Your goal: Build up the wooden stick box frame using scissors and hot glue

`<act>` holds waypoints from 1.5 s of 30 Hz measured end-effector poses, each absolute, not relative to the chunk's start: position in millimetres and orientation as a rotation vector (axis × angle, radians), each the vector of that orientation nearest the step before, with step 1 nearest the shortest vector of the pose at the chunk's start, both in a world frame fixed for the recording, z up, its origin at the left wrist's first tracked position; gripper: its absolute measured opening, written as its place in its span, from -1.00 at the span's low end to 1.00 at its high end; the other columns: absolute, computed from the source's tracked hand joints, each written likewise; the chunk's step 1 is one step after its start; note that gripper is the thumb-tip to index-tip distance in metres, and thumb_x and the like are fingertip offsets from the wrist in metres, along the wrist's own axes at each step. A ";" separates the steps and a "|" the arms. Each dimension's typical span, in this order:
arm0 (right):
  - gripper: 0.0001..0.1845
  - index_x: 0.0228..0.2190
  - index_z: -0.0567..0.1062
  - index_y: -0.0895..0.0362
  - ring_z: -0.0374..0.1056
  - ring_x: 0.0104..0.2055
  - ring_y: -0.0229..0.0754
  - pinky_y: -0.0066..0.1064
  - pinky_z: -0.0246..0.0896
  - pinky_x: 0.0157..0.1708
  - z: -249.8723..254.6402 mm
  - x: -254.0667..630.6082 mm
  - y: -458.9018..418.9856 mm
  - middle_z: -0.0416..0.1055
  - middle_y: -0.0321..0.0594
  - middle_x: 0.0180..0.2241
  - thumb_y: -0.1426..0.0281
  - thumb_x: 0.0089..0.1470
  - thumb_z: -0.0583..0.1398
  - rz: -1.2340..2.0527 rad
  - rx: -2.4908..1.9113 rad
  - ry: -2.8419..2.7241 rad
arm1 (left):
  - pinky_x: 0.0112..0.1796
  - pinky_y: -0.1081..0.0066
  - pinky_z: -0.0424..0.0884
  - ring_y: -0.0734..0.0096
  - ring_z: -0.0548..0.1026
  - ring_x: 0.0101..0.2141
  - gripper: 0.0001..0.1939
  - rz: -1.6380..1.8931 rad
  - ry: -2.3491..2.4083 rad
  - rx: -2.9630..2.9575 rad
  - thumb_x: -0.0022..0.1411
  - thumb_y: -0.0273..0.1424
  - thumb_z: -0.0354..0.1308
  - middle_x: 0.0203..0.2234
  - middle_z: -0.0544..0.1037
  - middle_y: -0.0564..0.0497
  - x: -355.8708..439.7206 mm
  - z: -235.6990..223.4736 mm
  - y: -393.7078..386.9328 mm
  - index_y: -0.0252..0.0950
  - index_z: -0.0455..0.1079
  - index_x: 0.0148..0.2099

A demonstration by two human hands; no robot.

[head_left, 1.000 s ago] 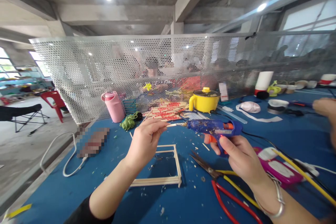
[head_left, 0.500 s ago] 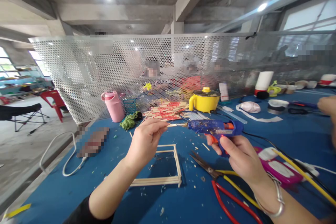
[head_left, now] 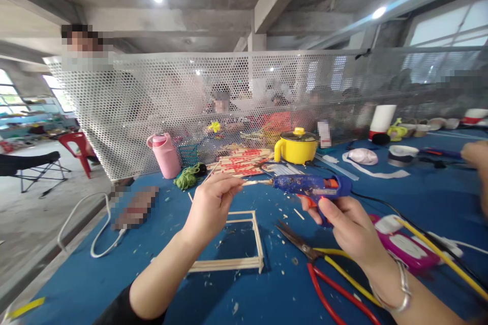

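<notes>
My right hand (head_left: 348, 226) is wrapped round a blue hot glue gun (head_left: 301, 184) with an orange trigger, its nozzle pointing left. Between the fingertips of my left hand (head_left: 211, 200) is a thin wooden stick (head_left: 253, 182); the stick's right end meets the nozzle tip or lies just at it. On the blue table under my left hand lies a rectangular frame of wooden sticks (head_left: 257, 238), partly hidden by my forearm. Below the glue gun rest open scissors (head_left: 308, 251) with one red and one yellow handle.
Behind stand a pink bottle (head_left: 166, 156), green yarn (head_left: 186, 176), a pile of sticks (head_left: 244, 162) and a yellow pot (head_left: 297, 148). A perforated screen (head_left: 179, 91) borders the table. Another person's hand (head_left: 476, 155) shows at the right edge. A magenta object (head_left: 409, 249) lies right.
A person has come into view behind the screen at the left. My hands, the stick and the glue gun have hardly moved.
</notes>
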State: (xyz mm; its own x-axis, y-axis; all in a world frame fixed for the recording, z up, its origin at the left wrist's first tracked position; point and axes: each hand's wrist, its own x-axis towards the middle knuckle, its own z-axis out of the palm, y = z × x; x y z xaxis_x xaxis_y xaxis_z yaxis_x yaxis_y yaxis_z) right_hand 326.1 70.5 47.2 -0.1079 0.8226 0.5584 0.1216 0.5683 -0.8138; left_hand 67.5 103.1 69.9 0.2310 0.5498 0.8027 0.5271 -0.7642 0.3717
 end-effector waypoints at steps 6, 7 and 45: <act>-0.72 -0.42 0.53 0.07 0.21 -0.56 -0.24 -0.37 0.17 -0.51 50.4 322.6 71.7 0.43 -0.21 -0.50 0.17 0.13 0.12 0.743 -0.790 -1.570 | -0.23 0.43 0.43 0.40 0.52 -0.28 -0.83 1.602 1.074 2.449 0.22 -0.49 0.09 -0.33 0.60 -0.08 67.9 71.1 102.6 -0.32 0.52 -0.23; -0.72 -0.43 0.53 0.07 0.21 -0.57 -0.24 -0.37 0.17 -0.51 50.6 322.5 71.9 0.43 -0.22 -0.51 0.17 0.12 0.13 0.743 -0.798 -1.563 | -0.23 0.44 0.43 0.40 0.52 -0.28 -0.84 1.601 1.080 2.439 0.22 -0.49 0.10 -0.33 0.60 -0.08 68.2 71.3 102.7 -0.32 0.52 -0.23; -0.61 -0.64 0.46 0.15 0.33 -0.49 -0.18 -0.40 0.25 -0.40 -8.1 222.1 -73.1 0.43 -0.23 -0.61 0.10 -0.04 0.24 0.945 -1.138 -1.043 | -0.52 0.61 0.49 0.58 0.55 -0.49 -0.89 1.609 0.698 0.189 0.25 -0.51 0.10 -0.40 0.59 0.02 108.8 49.6 -43.8 -0.29 0.41 -0.18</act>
State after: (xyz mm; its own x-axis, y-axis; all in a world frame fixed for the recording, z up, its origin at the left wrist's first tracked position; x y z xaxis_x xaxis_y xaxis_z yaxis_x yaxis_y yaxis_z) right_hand 222.1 -73.1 -8.1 0.2522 0.9553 0.1540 -0.0593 0.1741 -0.9829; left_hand 108.8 -43.8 49.6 -0.1781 0.9458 -0.2716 -0.8444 -0.0052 0.5356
